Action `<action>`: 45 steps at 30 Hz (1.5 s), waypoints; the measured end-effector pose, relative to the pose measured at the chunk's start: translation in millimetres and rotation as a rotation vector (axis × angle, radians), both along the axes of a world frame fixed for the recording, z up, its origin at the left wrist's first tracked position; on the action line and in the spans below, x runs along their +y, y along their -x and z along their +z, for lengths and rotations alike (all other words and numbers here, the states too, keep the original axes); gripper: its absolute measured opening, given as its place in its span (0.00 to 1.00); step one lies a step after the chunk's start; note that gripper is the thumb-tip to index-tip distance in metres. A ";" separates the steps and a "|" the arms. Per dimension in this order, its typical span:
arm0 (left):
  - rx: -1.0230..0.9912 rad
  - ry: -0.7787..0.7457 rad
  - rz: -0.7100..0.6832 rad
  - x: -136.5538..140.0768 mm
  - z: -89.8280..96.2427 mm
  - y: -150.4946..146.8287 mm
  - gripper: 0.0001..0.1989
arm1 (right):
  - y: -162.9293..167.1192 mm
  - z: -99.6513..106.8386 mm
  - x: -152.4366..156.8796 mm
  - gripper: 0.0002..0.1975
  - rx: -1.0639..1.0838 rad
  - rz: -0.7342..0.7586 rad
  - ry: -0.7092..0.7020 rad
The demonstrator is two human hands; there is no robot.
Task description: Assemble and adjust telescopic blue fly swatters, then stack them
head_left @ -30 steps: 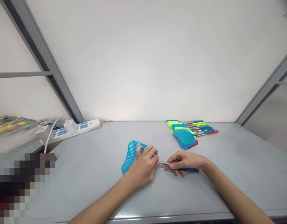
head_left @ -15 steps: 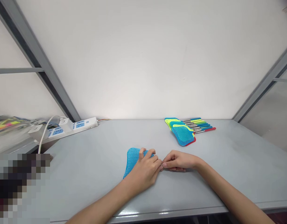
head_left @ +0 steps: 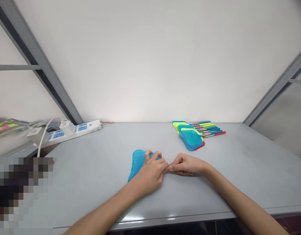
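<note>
A blue perforated fly swatter head (head_left: 138, 160) lies on the grey table. My left hand (head_left: 154, 169) is over its right part, fingers bent and closed on it, hiding much of that side. Just to the right, my right hand (head_left: 186, 164) is closed in a pinch, its thumb and forefinger meeting the left fingertips. What sits between those fingertips is hidden. Further back lies a pile of fly swatters (head_left: 192, 139) in blue, yellow-green and red, with metal shafts and coloured grips pointing right.
A white power strip (head_left: 88, 128) with plugged-in adapters and a white cable (head_left: 42, 137) stands at the table's back left. Grey metal frame posts (head_left: 47, 75) rise at both sides before a white wall. Blurred colourful items (head_left: 8, 129) are at far left.
The view has tilted slightly, so everything sits a little higher. My right fingertips have come closer against the left ones, and the small shiny bit between them no longer shows.
</note>
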State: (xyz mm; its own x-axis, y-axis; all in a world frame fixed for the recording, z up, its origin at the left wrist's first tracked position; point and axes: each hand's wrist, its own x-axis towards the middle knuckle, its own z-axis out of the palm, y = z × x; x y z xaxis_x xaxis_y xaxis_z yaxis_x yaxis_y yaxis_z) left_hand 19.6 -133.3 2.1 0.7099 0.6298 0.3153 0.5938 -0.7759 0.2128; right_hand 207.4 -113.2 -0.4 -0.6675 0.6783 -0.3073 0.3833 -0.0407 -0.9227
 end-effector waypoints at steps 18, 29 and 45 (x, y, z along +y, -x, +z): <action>-0.079 0.118 0.085 6.3 -6.0 -1.8 0.14 | 3.5 1.1 -1.9 0.20 -0.053 0.040 -0.197; 0.002 0.294 0.077 13.2 -1.6 2.5 0.16 | 5.2 0.7 -3.0 0.19 -0.044 0.062 -0.142; 0.042 0.460 0.078 14.5 8.0 4.9 0.14 | 3.6 6.2 -3.9 0.20 -0.061 0.065 -0.141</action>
